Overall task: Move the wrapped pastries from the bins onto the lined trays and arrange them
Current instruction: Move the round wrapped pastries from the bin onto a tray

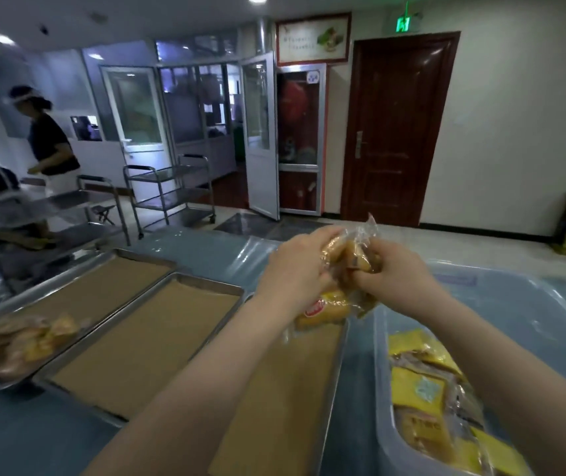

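Head view: left hand and right hand together clutch a bunch of wrapped pastries above the lined tray, apparently separating them for placement.

Both bare forearms stretch forward and draw together in front of the person, with the left hand and the right hand raised side by side, backs upward, each with its fingers curled round the one bunch of wrapped pastries between them.
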`<move>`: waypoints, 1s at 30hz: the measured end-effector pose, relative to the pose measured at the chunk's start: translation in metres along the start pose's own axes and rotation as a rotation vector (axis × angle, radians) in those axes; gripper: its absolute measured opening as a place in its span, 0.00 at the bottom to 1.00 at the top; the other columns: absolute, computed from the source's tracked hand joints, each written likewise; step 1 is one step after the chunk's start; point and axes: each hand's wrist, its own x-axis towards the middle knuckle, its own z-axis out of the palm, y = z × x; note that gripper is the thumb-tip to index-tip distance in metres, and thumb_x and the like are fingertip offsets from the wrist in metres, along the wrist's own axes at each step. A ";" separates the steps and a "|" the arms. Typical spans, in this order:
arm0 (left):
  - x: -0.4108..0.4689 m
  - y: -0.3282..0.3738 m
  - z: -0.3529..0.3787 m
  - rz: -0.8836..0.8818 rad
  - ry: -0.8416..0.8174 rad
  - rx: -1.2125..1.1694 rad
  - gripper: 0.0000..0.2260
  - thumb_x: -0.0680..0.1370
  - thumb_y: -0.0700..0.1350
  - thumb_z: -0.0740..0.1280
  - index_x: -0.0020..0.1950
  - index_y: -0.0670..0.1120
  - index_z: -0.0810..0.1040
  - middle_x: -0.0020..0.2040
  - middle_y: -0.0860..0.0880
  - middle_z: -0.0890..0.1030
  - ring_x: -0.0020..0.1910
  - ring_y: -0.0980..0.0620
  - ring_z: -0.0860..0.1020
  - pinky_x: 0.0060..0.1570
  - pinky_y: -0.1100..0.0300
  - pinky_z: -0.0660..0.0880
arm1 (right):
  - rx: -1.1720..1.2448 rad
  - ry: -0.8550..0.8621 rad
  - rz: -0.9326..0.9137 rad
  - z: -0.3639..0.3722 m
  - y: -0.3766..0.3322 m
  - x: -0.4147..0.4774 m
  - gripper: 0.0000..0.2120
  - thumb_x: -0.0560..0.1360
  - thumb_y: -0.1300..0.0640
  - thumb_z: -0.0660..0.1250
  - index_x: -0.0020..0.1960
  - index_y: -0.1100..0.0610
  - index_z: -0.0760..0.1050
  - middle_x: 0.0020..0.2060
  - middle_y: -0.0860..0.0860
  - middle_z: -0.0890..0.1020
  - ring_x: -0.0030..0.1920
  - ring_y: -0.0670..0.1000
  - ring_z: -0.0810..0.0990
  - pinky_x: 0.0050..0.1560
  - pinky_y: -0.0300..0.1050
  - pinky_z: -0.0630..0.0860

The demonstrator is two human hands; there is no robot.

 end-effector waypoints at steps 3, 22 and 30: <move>-0.028 -0.043 -0.036 -0.065 0.063 0.048 0.27 0.70 0.44 0.68 0.67 0.61 0.68 0.55 0.53 0.80 0.52 0.51 0.77 0.47 0.62 0.68 | 0.038 -0.063 -0.047 0.044 -0.037 0.009 0.08 0.68 0.57 0.71 0.42 0.46 0.75 0.31 0.43 0.79 0.33 0.40 0.77 0.31 0.34 0.68; -0.254 -0.360 -0.228 -0.429 0.073 0.101 0.32 0.71 0.42 0.69 0.68 0.66 0.64 0.59 0.56 0.77 0.55 0.55 0.74 0.47 0.66 0.67 | 0.225 -0.383 -0.084 0.393 -0.264 0.000 0.10 0.68 0.56 0.74 0.44 0.45 0.75 0.40 0.45 0.80 0.38 0.41 0.77 0.38 0.37 0.72; -0.281 -0.448 -0.216 -0.605 -0.006 0.030 0.35 0.72 0.39 0.68 0.66 0.72 0.59 0.64 0.60 0.72 0.50 0.58 0.74 0.46 0.64 0.70 | 0.246 -0.458 -0.075 0.485 -0.258 0.019 0.13 0.68 0.59 0.72 0.49 0.46 0.77 0.45 0.46 0.76 0.42 0.42 0.73 0.37 0.29 0.65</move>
